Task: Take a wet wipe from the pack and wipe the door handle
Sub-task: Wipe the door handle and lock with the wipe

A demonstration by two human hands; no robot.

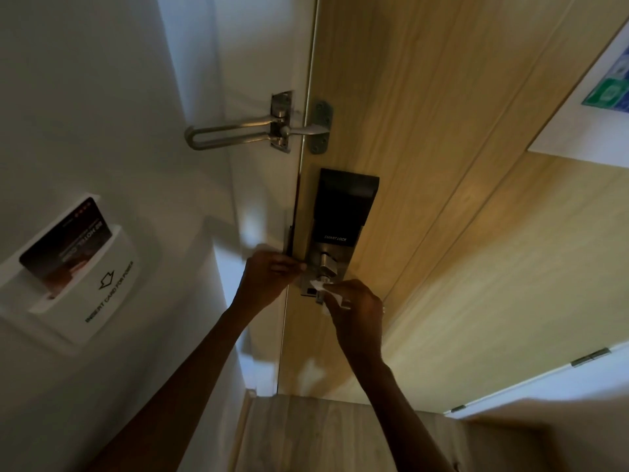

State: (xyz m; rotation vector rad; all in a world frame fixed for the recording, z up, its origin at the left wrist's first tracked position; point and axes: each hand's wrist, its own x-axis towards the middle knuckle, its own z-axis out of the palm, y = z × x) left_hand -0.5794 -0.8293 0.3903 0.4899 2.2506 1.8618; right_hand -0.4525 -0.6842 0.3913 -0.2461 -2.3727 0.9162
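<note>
At the door edge, the left hand (269, 272) pinches closed on the lock plate's (306, 284) side, seemingly steadying it. Just right, the right hand (357, 308) bunches the wipe (321, 287) against the handle (326, 267); the wipe looks limp, light and damp, best gripped wadded.

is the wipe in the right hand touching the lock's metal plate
Touching. The head view shows the white wipe, pinched in the right hand, pressed onto the lower part of the metal plate with no gap.
</note>
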